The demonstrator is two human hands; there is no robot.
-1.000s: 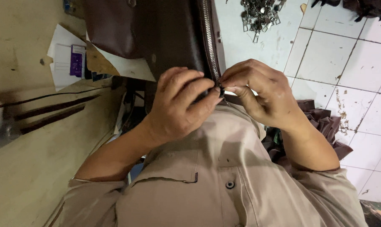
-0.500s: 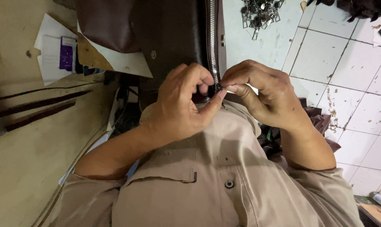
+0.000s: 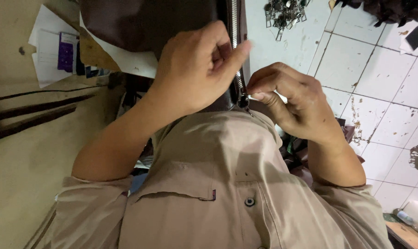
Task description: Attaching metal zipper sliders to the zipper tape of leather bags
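head view: the right hand (image 3: 292, 103) pinches the zipper pull (image 3: 242, 99) at the near end of the long zipper (image 3: 234, 41), and the left hand (image 3: 197, 64) grips the brown leather (image 3: 144, 23) just beside it.

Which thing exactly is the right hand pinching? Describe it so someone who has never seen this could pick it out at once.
Find the dark brown leather piece at the top centre, held in front of the beige shirt. A silver zipper runs down its right edge. At its lower end, the right hand pinches the small metal slider, the only solid metal lump on that line of fine teeth.
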